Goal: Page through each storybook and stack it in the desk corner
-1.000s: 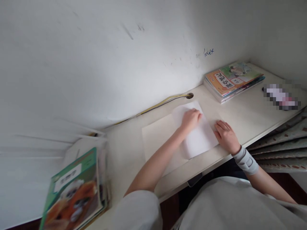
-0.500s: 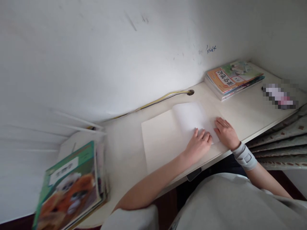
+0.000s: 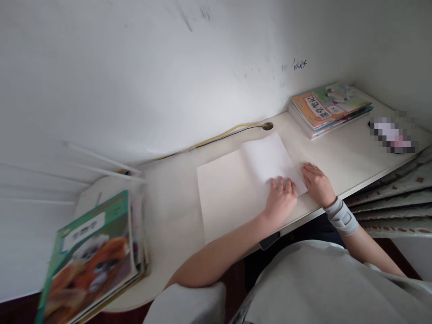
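A white sheet of paper point(image 3: 266, 159) lies folded over a larger cream sheet point(image 3: 222, 193) on the white desk point(image 3: 175, 216). My left hand point(image 3: 281, 200) presses flat on the near corner of the white sheet, fingers stretched out. My right hand point(image 3: 315, 182), with a grey wrist band, lies flat right beside it on the sheet's right edge, fingers extended. Neither hand holds anything.
A stack of colourful books point(image 3: 329, 108) lies at the desk's far right by the wall. Another pile of books with a green and orange cover point(image 3: 92, 254) sits at the near left. A yellow cable point(image 3: 222, 135) runs along the wall to a hole in the desk.
My left hand slid from the far part of the white sheet down to its near corner. The white sheet now lies flatter. My right hand stayed in place.
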The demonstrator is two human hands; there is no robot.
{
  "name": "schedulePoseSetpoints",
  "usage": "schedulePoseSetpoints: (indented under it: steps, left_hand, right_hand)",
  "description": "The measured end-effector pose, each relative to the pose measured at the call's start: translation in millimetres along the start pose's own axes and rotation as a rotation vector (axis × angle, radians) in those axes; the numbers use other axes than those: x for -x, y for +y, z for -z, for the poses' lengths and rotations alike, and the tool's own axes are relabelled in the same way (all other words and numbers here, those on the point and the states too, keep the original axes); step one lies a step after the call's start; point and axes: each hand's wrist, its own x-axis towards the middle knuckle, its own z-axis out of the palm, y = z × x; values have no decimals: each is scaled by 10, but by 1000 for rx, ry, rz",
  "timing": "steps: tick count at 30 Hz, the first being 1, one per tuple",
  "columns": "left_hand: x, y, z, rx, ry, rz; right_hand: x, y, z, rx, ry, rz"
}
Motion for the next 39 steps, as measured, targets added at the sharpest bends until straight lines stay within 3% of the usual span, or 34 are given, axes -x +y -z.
schedulePoseSetpoints:
  steps: [6,16,27,39]
  left_hand:
    - [-2,93,-47,18,3,-3]
    - [-73,122,22,6,-88,3]
    - [-86,145,57,30,-127,17]
    - [-131,168,81,26,-133,14]
  right_hand:
    - [-4,39,18,-53,-18,9]
    - [13,114,59,-250,37,-34]
    - [6,135,45,-157,46,-27]
    - [7,30,257,-127,87,-60]
